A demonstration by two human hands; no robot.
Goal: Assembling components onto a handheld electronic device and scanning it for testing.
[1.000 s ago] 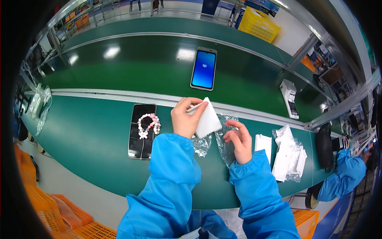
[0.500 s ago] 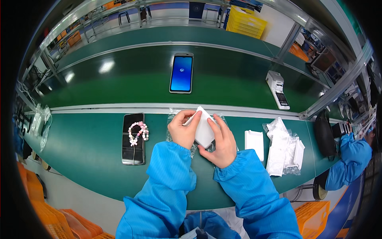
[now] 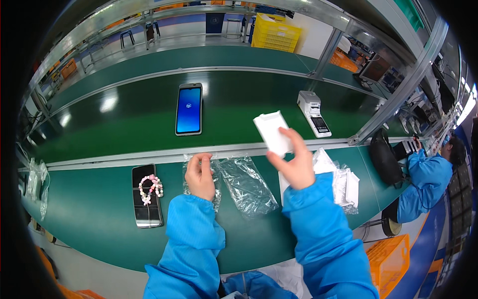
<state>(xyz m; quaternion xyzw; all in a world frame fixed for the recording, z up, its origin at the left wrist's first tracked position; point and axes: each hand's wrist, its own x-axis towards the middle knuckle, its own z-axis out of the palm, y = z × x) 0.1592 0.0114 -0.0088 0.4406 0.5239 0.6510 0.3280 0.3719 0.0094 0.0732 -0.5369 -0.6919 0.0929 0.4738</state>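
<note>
A green table (image 3: 99, 199) meets a metal rail (image 3: 99, 165) and glossy green surface (image 3: 124, 137), yellow crate (image 3: 275, 35) beyond; the right hand (image 3: 297, 162) pinches a flat white piece (image 3: 271, 130) over the rail, the left hand (image 3: 200, 180), half curled, nears clear plastic (image 3: 246, 185), its grip unclear

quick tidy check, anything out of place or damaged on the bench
Nothing looks spilled or plainly damaged. Mildly odd: a pink and white beaded strap lies across the dark phone, decorative among plain packaging, and a clear plastic bag lies wrinkled and askew on the green bench.
</note>
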